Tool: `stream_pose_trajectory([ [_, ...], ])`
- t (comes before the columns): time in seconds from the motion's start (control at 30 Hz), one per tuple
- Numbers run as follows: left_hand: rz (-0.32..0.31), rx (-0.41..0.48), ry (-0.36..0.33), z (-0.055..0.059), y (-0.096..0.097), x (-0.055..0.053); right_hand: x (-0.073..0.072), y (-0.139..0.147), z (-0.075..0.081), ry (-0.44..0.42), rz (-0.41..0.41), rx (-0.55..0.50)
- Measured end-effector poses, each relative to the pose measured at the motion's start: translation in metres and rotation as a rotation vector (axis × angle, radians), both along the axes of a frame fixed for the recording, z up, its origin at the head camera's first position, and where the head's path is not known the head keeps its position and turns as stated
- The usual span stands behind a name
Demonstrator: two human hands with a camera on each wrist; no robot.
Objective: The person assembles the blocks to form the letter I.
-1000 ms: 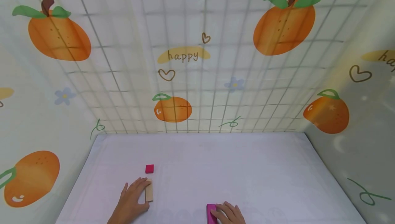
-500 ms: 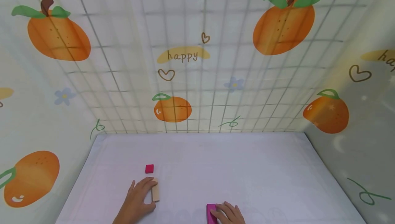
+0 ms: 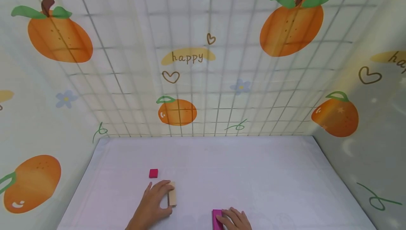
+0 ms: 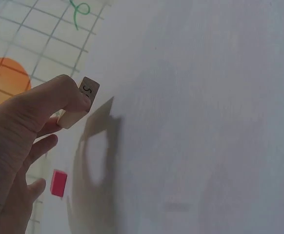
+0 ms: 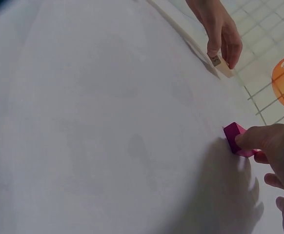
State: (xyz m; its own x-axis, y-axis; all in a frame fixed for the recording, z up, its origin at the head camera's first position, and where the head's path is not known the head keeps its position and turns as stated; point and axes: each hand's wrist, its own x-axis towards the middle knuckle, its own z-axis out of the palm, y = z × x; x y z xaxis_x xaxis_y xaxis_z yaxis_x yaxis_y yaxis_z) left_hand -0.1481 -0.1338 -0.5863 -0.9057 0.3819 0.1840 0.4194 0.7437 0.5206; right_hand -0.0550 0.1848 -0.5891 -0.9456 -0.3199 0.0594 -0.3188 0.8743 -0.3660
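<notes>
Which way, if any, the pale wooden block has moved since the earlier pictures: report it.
Yes: in the head view, the pale wooden block, gripped by the left hand, has shifted right relative to the unmoved red block.

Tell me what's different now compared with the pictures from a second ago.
The left hand has moved rightward with the wooden block, its fingers holding it throughout. Nothing was newly taken hold of or let go. The red block stayed put, as did the right hand holding the purple block.
</notes>
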Motion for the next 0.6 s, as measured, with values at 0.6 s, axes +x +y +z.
stream_pose_trajectory([
  [0.6, -0.066, -0.026, -0.050, 0.013, 0.038, -0.006, 0.001, 0.001, -0.002, 0.062, 0.015, -0.014],
])
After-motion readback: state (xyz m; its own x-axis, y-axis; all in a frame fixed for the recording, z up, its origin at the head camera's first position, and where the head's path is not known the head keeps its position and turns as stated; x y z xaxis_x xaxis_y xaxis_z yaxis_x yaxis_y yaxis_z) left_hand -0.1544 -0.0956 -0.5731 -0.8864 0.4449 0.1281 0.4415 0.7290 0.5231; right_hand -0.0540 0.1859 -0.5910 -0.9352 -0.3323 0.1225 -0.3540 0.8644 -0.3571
